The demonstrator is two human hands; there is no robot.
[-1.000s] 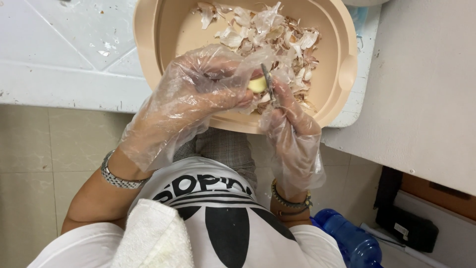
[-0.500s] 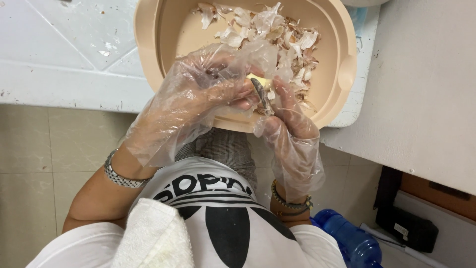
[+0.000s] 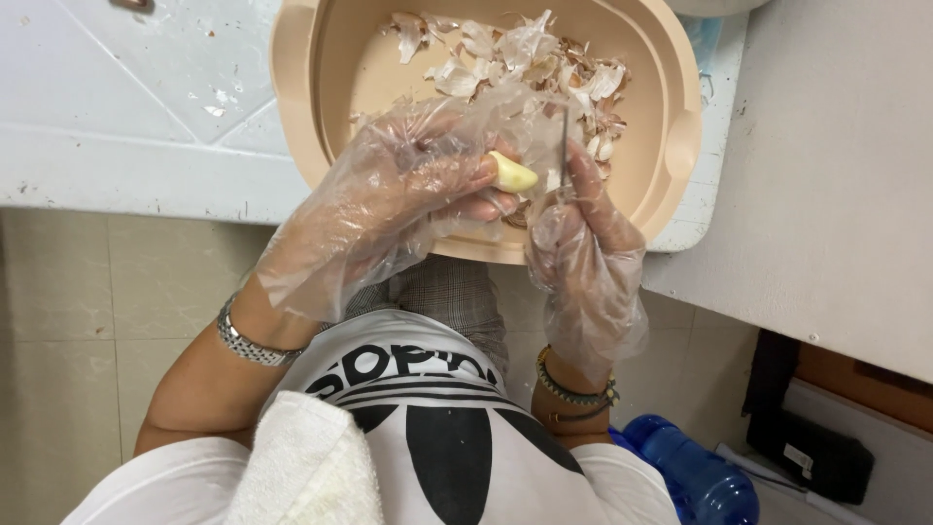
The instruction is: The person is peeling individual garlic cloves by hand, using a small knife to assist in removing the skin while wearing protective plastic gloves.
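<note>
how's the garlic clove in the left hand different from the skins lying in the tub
The garlic clove is plump, smooth and pale yellow; the skins are thin, papery, curled flakes, white with brown tints. The clove is a single piece pinched in the left hand; the skins lie loose in a heap in the beige tub. Both sit over the tub.

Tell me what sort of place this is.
Probably a kitchen prep corner: a beige basin of garlic skins on a worn white counter, tiled floor below, gloved left hand holding a peeled clove.
</note>
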